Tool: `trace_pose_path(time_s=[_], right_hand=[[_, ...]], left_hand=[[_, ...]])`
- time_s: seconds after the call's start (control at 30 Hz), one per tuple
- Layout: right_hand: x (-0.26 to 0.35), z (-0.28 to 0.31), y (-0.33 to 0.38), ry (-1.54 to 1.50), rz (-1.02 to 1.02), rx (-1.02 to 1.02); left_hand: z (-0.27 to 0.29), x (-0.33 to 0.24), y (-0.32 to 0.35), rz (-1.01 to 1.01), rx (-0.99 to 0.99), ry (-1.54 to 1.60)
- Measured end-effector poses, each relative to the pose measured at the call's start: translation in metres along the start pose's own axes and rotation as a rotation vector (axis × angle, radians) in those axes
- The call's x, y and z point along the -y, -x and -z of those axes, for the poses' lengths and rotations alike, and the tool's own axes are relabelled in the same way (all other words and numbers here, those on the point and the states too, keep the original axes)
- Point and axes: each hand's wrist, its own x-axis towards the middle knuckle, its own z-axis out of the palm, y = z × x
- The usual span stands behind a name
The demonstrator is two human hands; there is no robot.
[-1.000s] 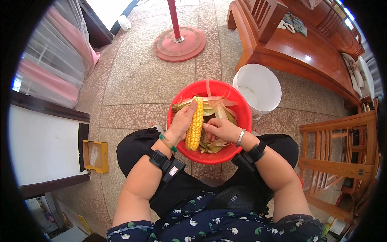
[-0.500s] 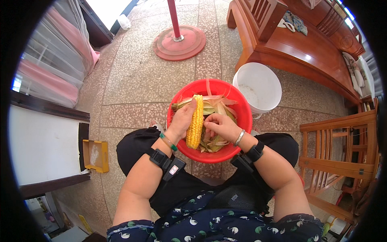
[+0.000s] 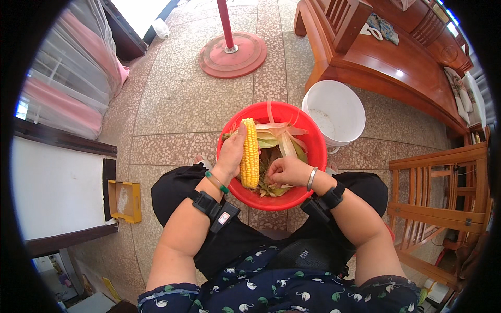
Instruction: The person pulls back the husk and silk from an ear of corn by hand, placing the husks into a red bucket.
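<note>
The basin [image 3: 313,156] sits on the floor [image 3: 177,104] just beyond the knees with husks [image 3: 279,143] in it, a bucket [image 3: 336,112] touching its far right, a round stand base [image 3: 233,55] farther off.

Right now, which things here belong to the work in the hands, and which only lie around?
In use: left hand holding corn cob; right hand among husks; red basin.
Lying about: white bucket, red round stand base, yellow tray, wooden bench, wooden chair.
</note>
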Motion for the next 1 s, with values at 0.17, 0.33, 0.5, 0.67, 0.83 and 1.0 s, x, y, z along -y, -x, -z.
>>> trace_pose_path(time_s=[0.17, 0.33, 0.5, 0.67, 0.83, 1.0], right_hand=[[-0.002, -0.005, -0.003, -0.062, 0.13, -0.082], [0.001, -0.01, -0.005, 0.142, 0.159, -0.147], [-0.003, -0.013, -0.004, 0.101, 0.205, -0.286], [0.006, -0.009, 0.002, 0.195, 0.121, -0.374], [-0.002, -0.008, 0.003, 0.382, 0.111, -0.081], [0.008, -0.008, 0.002, 0.041, 0.26, -0.368]], left_hand=[[-0.001, -0.003, 0.002, 0.009, -0.013, 0.022], [-0.001, -0.001, 0.0, 0.046, 0.003, 0.072], [-0.007, -0.005, 0.0, 0.078, -0.041, 0.135], [-0.01, -0.01, 0.003, 0.095, -0.081, 0.206], [-0.002, -0.006, -0.002, 0.044, -0.095, 0.199], [-0.001, -0.005, -0.002, 0.043, -0.037, 0.203]])
